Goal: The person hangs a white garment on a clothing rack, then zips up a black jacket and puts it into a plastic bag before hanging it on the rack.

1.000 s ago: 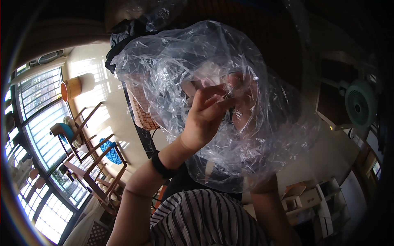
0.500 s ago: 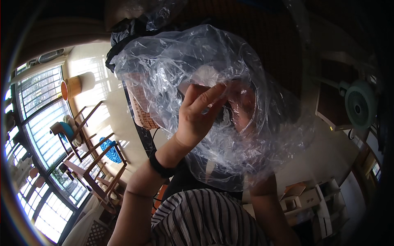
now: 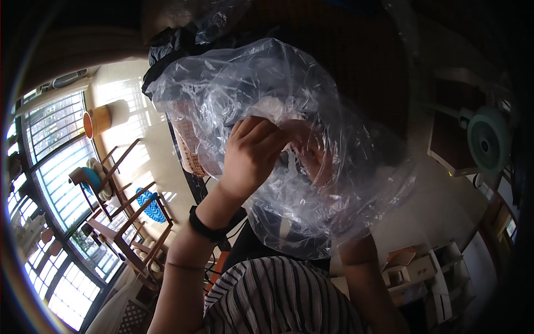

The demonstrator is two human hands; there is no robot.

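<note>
A large, crumpled clear plastic bag [image 3: 222,83] spreads out in front of me. My left hand [image 3: 247,158], a black band on its wrist, is outside the film with its fingers curled together, pinching the bag near its middle. Seen through the plastic, my right hand [image 3: 314,156] is inside the bag, its fingers bent close to the left fingertips. Glare and folds hide what those right fingers hold, if anything. A pale rounded patch [image 3: 270,106] shows through the film just beyond my hands; its kind is unclear.
Left of the bag is a woven, basket-like thing [image 3: 192,161]. Wooden chairs [image 3: 119,234], a blue mat [image 3: 150,205] and an orange bucket [image 3: 97,122] are by the barred windows. At right are a fan [image 3: 486,142] and white drawers [image 3: 417,273].
My left hand has moved slightly left and toward me, and its extended fingers have curled in. My right hand has shifted left inside the bag, and the film has folded differently around both.
</note>
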